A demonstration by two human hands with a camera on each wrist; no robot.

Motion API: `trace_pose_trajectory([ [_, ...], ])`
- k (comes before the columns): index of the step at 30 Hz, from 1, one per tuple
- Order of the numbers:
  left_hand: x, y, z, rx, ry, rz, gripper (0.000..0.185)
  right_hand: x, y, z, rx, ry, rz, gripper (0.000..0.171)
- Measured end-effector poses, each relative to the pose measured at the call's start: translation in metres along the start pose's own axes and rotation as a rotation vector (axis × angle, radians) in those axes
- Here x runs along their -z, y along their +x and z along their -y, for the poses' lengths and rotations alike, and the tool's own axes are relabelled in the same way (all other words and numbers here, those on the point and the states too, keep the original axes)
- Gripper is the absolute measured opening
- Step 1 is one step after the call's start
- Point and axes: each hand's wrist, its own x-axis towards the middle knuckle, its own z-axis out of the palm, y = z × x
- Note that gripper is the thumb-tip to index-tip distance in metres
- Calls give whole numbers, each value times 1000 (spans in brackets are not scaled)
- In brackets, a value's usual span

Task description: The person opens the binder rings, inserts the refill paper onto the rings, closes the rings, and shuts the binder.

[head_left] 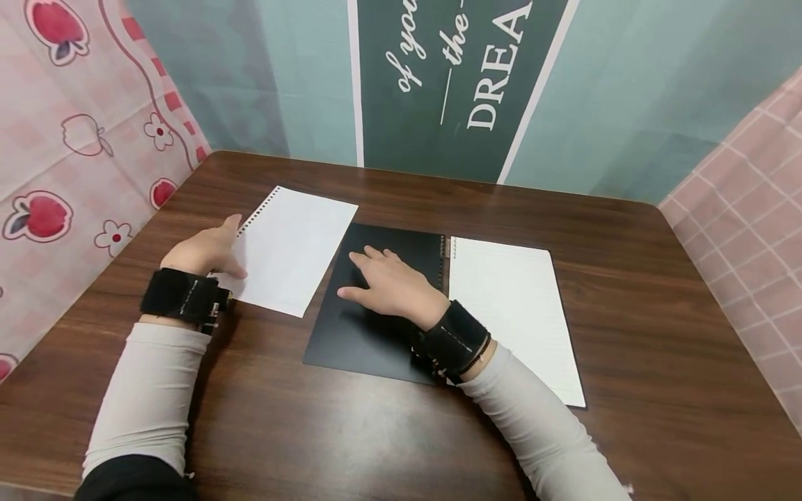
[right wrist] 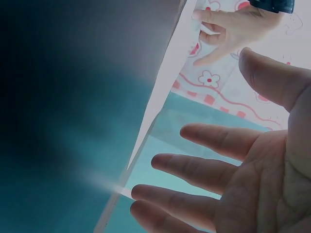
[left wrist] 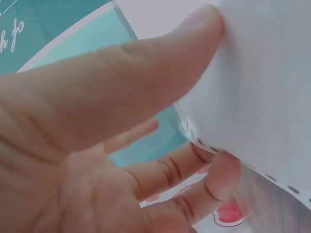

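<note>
A loose white sheet with a row of punched holes [head_left: 294,247] lies on the left of the table. My left hand [head_left: 207,250] is at its holed edge; in the left wrist view the thumb [left wrist: 194,39] lies over the paper and fingertips [left wrist: 224,177] meet the edge, wide apart from the thumb. To the right lies an opened ring-bound notebook, its black cover [head_left: 351,341] on the left and a white lined page [head_left: 507,299] on the right. Over the black cover my right hand [head_left: 395,285] is spread, palm down, holding nothing; a shadow falls beneath it.
The brown wooden table [head_left: 263,417] carries the papers. Behind it hangs a teal cloth [head_left: 626,90] with lettering. Pink patterned cloth [head_left: 75,160] borders the left side, pink checked cloth [head_left: 758,209] the right. Both wrists wear black straps [head_left: 454,339].
</note>
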Motion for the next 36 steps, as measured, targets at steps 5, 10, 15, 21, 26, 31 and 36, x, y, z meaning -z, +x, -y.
trace_pose_trajectory([
  [5, 3, -2, 1, 47, 58, 17, 105, -1, 4, 0, 14, 2, 3, 73],
  [10, 5, -1, 2, 46, 83, 64, 85, -3, 7, 1, 11, 3, 11, 73],
  [15, 6, -2, 7, 13, 8, 41, 51, -5, 8, 3, 15, 17, 11, 73],
  [21, 6, -1, 14, 56, -54, -77, 46, -6, 8, 3, 15, 34, 14, 72],
  [26, 8, 0, 12, 78, -113, -151, 45, -7, 9, 2, 23, 36, 8, 72],
  [31, 12, -2, 7, 54, -139, -195, 44, -6, 11, 1, 30, 39, 5, 71],
  [36, 12, -1, 6, -4, -173, -287, 39, -4, 12, 2, 28, 41, 2, 71],
])
